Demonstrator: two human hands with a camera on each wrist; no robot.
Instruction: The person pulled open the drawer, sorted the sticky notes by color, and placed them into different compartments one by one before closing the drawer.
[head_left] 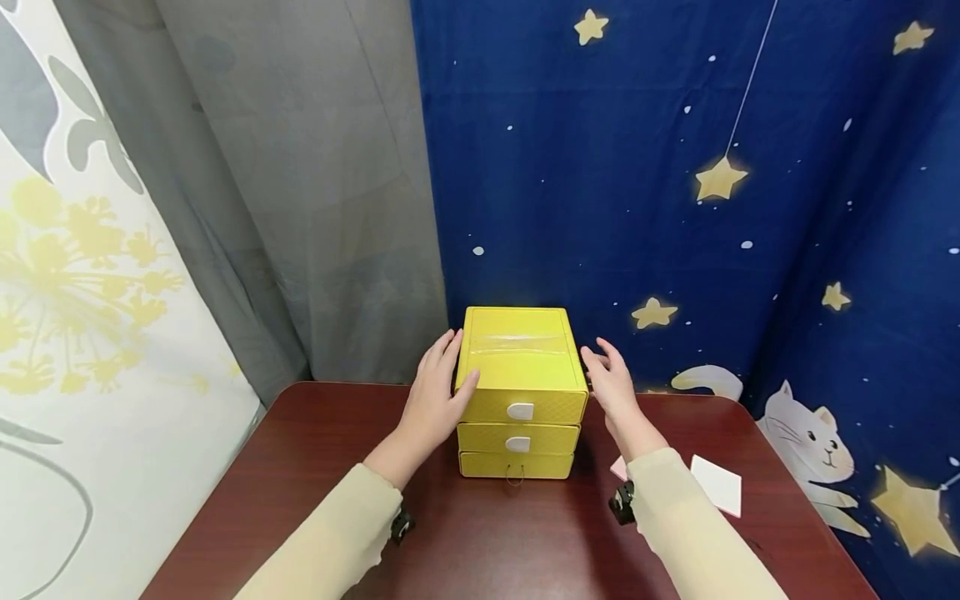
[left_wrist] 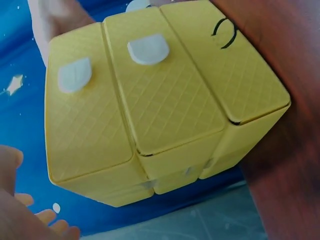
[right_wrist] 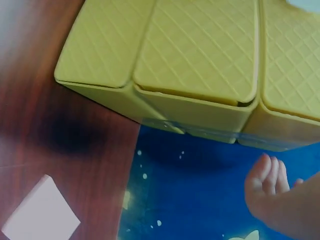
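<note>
A yellow three-drawer storage box stands upright on the table, its drawers pushed in. White tab handles mark the upper two drawers, and a thin loop hangs on the bottom one. Clear tape crosses the top. My left hand is at the box's upper left side, fingers extended and thumb near the front corner. On the opposite side, my right hand has its fingers loosely bent, close beside the upper right edge. Neither hand is curled round anything; the right wrist view shows the right fingers just off the wall.
A white square pad lies on the dark red table to the right, with a pink piece partly hidden by the right forearm. Behind the table hang a grey curtain and a blue starry curtain.
</note>
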